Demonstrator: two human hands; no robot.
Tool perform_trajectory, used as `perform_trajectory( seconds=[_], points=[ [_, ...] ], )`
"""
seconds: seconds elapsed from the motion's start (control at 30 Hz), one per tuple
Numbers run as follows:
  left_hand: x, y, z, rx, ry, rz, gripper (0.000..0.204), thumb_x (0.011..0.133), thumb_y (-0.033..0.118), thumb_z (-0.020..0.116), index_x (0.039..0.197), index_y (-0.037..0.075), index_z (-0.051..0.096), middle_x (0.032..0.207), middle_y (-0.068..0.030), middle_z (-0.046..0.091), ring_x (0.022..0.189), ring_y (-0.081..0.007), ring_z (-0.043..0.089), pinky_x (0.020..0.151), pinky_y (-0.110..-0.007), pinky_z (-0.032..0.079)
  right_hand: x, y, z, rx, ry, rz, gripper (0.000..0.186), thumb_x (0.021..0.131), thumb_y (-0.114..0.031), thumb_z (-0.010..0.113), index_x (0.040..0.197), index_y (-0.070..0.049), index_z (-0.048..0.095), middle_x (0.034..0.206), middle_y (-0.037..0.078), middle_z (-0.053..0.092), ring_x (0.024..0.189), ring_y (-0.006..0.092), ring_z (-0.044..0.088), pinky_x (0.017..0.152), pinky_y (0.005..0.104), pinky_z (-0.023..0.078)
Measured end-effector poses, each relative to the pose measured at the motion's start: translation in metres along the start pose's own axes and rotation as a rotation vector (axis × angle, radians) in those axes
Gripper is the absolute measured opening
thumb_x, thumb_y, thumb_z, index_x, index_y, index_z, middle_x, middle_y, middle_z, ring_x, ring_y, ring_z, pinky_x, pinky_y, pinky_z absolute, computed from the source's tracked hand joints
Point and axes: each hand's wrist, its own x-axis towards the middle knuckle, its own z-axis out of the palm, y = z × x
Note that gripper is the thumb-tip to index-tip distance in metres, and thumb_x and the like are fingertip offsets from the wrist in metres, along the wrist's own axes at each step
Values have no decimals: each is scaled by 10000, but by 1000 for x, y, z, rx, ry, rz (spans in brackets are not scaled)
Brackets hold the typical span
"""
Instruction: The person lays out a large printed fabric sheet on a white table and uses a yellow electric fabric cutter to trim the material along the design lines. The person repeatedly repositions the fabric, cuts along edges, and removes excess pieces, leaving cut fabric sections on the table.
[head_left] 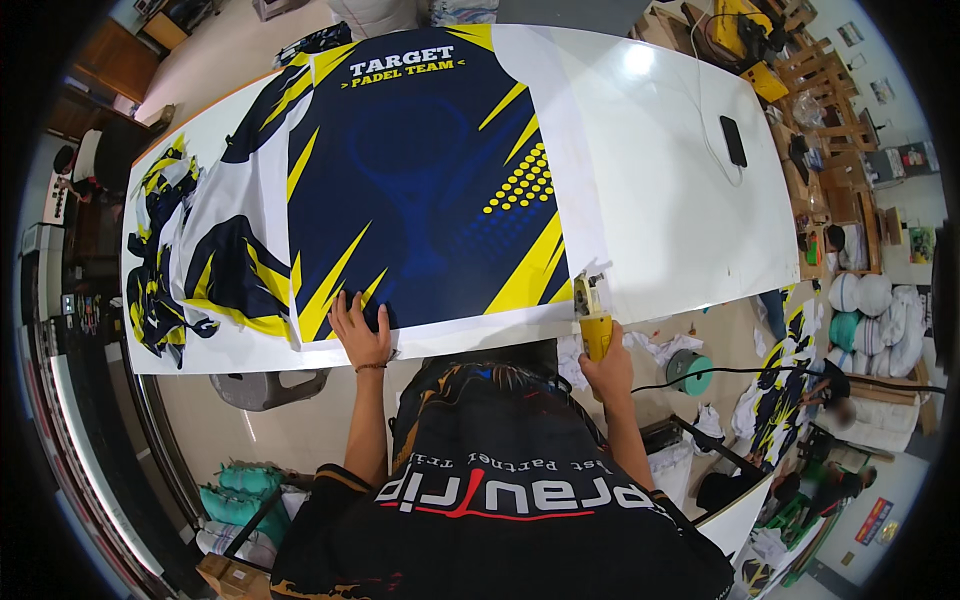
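A navy jersey panel [420, 215] with yellow streaks and dots lies spread flat on the white table [690, 200], bordered by white fabric. My left hand [362, 335] rests on its near edge, fingers spread over a yellow streak. In my right hand [610, 372] is a yellow handheld electric fabric cutter [596, 330], gripped by its body. The cutter's metal head stands at the panel's lower right corner, over the white margin. Whether its blade touches the cloth I cannot tell.
Crumpled navy, yellow and white cloth [165, 250] covers the table's left end. A black phone [734, 141] with a white cable lies at the right. A black cord [760, 371] runs off rightward. Below are a grey stool [265, 390] and fabric scraps; people work at far right.
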Motion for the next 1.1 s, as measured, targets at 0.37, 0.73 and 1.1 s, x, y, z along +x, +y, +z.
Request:
perform_trajectory(
  seconds=[0.37,0.73,1.1],
  points=[
    [1,3,-4,6,0,-18,511,952,352,681,1345,36,592,1507,-231,452,1434,-435,376,1228,-601,234,56,-34,-8,-44,-15,-27,760,766,-239,740,1425,-116,384,1023,288,707,965,516,680,808,590,546],
    [3,3,-6,-25,-8,-34,486,941,320,706,1327,43,599,1493,-228,460,1427,-441,384,1215,-611,252,130,-90,-20,-44,-49,-1,758,761,-268,767,1415,-171,396,1067,272,712,987,491,698,844,565,564],
    [4,2,-6,-38,-9,-57,511,911,307,736,1336,62,594,1501,-221,456,1429,-435,388,1219,-603,247,226,-149,-27,-90,-27,-64,779,761,-289,777,1428,-154,399,1147,259,701,1051,473,694,898,548,565]
  ],
)
